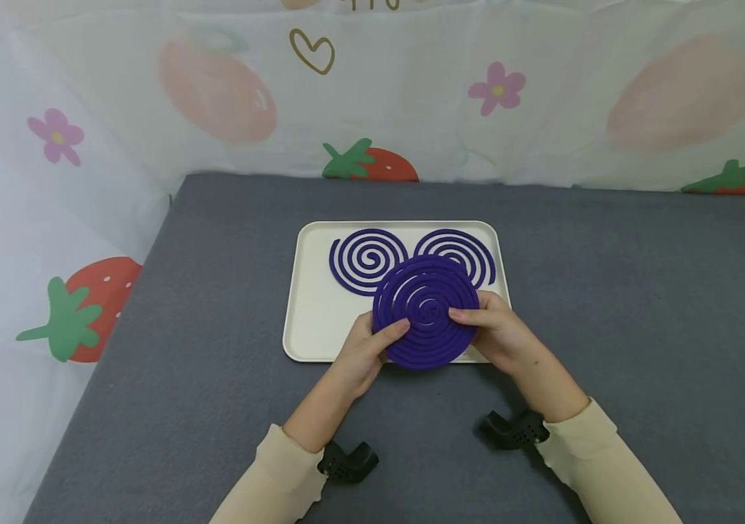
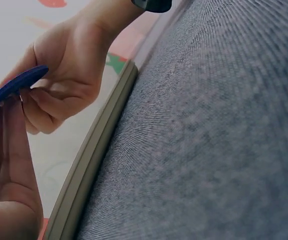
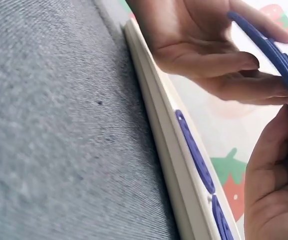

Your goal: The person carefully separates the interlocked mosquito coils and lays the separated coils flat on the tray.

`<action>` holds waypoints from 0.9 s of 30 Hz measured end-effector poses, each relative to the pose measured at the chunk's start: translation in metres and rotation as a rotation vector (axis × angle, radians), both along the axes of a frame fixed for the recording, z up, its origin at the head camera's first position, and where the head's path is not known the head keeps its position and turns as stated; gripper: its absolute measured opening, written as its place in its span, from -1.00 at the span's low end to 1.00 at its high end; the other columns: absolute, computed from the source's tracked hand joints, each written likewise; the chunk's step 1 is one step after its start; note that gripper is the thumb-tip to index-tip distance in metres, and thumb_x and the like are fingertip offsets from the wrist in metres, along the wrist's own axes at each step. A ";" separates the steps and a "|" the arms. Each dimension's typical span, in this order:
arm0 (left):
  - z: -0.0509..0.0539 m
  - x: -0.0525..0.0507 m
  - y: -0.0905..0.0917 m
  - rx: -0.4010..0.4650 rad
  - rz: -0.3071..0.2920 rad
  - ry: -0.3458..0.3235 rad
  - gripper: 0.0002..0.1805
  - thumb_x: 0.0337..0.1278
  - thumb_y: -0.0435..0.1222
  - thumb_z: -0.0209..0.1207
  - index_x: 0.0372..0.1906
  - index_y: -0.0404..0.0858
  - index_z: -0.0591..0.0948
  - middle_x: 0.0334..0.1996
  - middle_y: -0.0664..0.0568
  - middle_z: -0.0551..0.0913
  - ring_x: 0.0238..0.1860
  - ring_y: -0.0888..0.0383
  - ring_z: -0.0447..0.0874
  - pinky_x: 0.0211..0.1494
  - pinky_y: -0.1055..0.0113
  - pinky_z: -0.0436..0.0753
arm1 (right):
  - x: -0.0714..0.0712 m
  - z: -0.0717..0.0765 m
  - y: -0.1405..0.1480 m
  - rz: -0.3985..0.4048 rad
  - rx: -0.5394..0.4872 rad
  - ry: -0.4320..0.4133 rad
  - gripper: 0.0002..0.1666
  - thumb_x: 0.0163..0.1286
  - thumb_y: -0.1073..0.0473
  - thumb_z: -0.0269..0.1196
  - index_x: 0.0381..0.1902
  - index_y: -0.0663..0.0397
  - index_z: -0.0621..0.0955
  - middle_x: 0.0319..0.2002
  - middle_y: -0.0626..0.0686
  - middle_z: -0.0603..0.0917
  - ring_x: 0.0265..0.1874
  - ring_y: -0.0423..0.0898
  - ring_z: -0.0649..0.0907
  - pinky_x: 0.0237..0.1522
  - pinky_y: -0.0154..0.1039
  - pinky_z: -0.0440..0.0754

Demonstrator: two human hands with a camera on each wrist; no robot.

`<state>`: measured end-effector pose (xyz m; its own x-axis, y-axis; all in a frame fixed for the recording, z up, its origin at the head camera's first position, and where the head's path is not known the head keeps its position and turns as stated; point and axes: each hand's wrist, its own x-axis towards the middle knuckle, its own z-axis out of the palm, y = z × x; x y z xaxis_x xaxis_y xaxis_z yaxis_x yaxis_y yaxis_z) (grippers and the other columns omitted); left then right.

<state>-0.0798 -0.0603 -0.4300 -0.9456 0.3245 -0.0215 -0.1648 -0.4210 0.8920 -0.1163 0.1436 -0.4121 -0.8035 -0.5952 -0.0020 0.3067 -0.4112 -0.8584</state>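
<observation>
A dark purple mosquito coil disc (image 1: 426,349), its spirals packed tightly together, is held up over the front of a white tray (image 1: 320,335). My left hand (image 1: 360,356) pinches the disc's left side, thumb on top and fingers underneath. On the opposite side, my right hand (image 1: 506,336) grips it with the thumb on the upper face. Edge-on in the left wrist view, the disc (image 2: 19,82) is tilted and off the tray. Behind it on the tray lie two single, open-spiral coils, a left coil (image 1: 372,231) and a right coil (image 1: 454,232) partly covered by the disc.
Grey cloth (image 1: 149,407) covers the table under the tray. A white curtain (image 1: 398,87) printed with strawberries and flowers hangs behind and to the left. Black wrist cameras (image 1: 348,463) sit at both cuffs of the cream sleeves (image 1: 277,473).
</observation>
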 end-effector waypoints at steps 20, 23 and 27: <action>-0.002 -0.001 0.000 0.022 0.023 0.129 -0.61 0.20 -0.50 -0.03 0.12 -0.59 0.37 -0.26 0.11 0.66 -0.33 0.25 0.65 -0.32 0.38 0.66 | -0.003 0.005 0.009 -0.107 0.095 -0.023 -0.70 0.34 0.43 -0.01 -0.28 0.10 0.65 -0.37 -0.02 0.71 -0.39 -0.20 0.68 -0.23 -0.34 0.59; -0.002 -0.001 0.000 -0.008 -0.015 0.100 -0.66 0.18 -0.52 0.00 0.07 -0.55 0.41 -0.25 0.08 0.66 -0.30 0.22 0.65 -0.29 0.34 0.67 | -0.003 0.005 0.009 -0.112 0.131 -0.024 -0.72 0.32 0.43 0.00 -0.28 0.08 0.64 -0.38 -0.03 0.71 -0.39 -0.21 0.67 -0.23 -0.33 0.58; -0.003 -0.001 0.000 -0.023 -0.059 0.070 -0.65 0.18 -0.54 -0.01 0.08 -0.58 0.39 -0.23 0.07 0.66 -0.30 0.19 0.67 -0.27 0.30 0.68 | -0.003 0.005 0.008 -0.105 0.156 -0.027 -0.74 0.33 0.41 0.01 -0.26 0.08 0.62 -0.36 -0.03 0.70 -0.38 -0.21 0.65 -0.22 -0.32 0.58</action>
